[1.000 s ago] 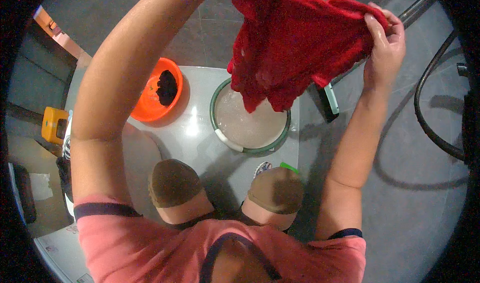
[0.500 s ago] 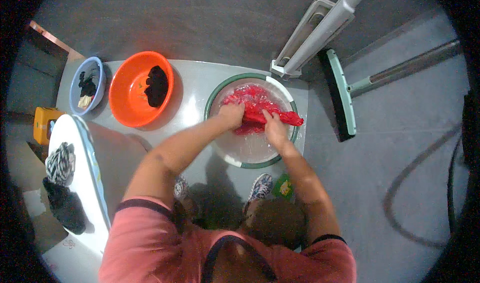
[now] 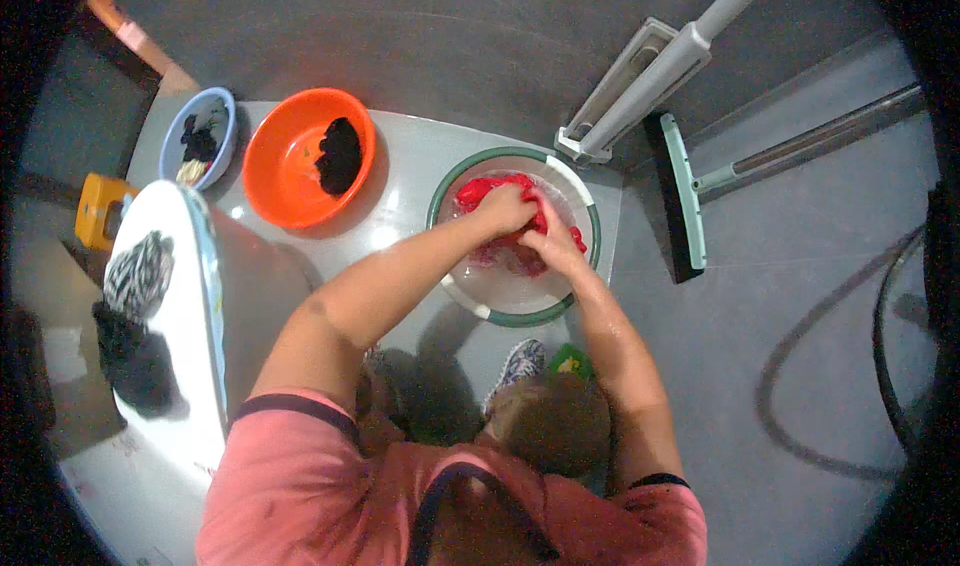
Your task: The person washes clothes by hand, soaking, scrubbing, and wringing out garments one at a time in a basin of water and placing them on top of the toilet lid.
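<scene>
Lying bunched in the green-rimmed basin (image 3: pixel 530 318): red cloth (image 3: pixel 483 189), crumpled, wet-looking, partly sunk in cloudy water, folds spreading toward the basin's right side. Left hand (image 3: pixel 507 209) on top, back upward, knuckles bent, fingers clamped on cloth. Right hand (image 3: pixel 553 243) just beside it, thumb spread away from the fingers, which reach up against the red folds; cannot tell if they grip. Both forearms angle inward from the lower edge, left slanting rightward, right slanting leftward, hands meeting over the basin's middle.
</scene>
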